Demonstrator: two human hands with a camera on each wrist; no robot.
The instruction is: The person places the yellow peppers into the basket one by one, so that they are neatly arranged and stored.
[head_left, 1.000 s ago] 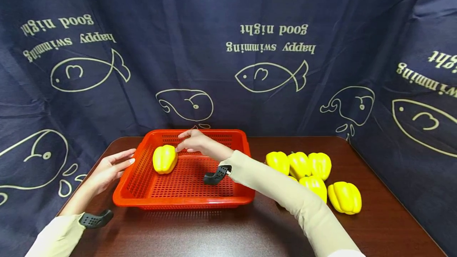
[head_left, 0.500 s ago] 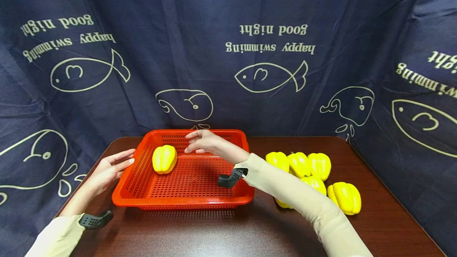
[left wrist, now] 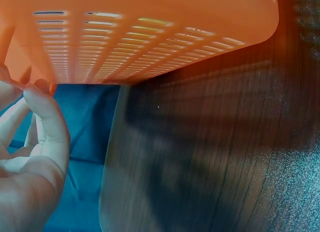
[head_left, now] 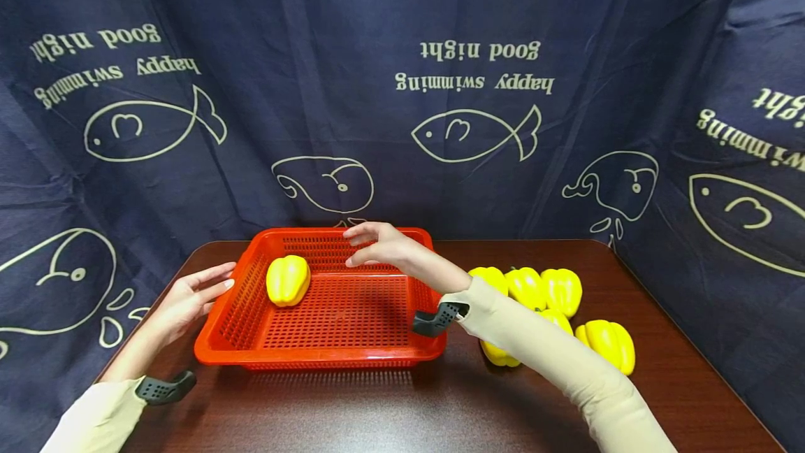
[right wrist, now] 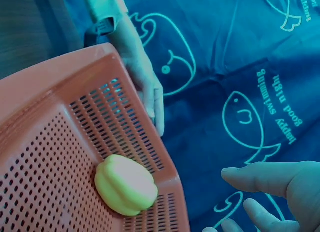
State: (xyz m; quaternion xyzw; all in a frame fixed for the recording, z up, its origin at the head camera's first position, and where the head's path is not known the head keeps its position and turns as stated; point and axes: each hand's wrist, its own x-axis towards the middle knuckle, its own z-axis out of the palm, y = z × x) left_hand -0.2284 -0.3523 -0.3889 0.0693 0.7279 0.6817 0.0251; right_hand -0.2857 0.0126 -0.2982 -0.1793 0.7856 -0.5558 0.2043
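Observation:
A red perforated basket (head_left: 321, 355) stands on the table with one yellow bell pepper (head_left: 288, 280) lying in its left part. My left hand (head_left: 185, 306) touches the outside of the basket's left rim, fingers extended; the left wrist view shows that hand (left wrist: 37, 157) at the rim. Over the basket's back right part is my right hand (head_left: 393, 249), holding nothing, its thumb and fingers apart. The right wrist view shows that hand (right wrist: 295, 192) away from the pepper (right wrist: 126, 185) in the basket (right wrist: 50, 87).
Several yellow peppers (head_left: 562, 292) lie grouped on the brown table (head_left: 503, 418) right of the basket, some partly behind my right sleeve (head_left: 541, 341). A dark blue curtain (head_left: 352, 89) with fish drawings hangs along the back and sides.
My right hand has moved right, away from the pepper in the basket. The left hand has stayed at the rim, and the pepper has kept its place in the basket.

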